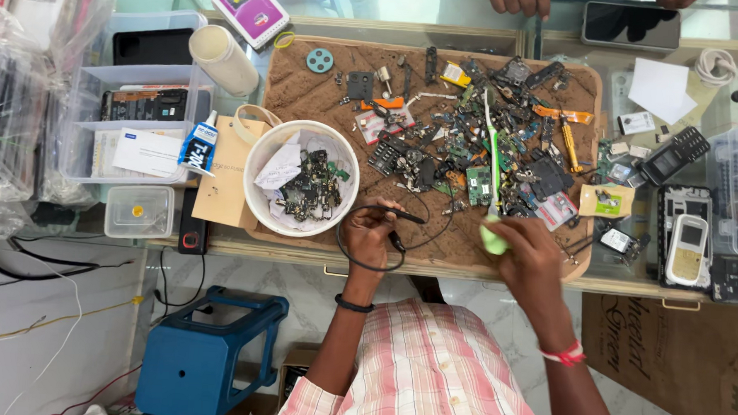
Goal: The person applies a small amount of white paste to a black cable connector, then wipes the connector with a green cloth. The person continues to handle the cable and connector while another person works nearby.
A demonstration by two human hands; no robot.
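Sorting looks barely begun: the white bowl [259,165] holds only a few parts, the heap [479,146] remains. The left hand [371,232] pinches a black probe [398,213] (tip possibly idle); the right hand [526,252] grips a green toothbrush [491,155] over the mat [308,93].

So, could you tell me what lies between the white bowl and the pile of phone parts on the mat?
In the head view, only bare brown mat separates the white bowl from the pile of phone parts.
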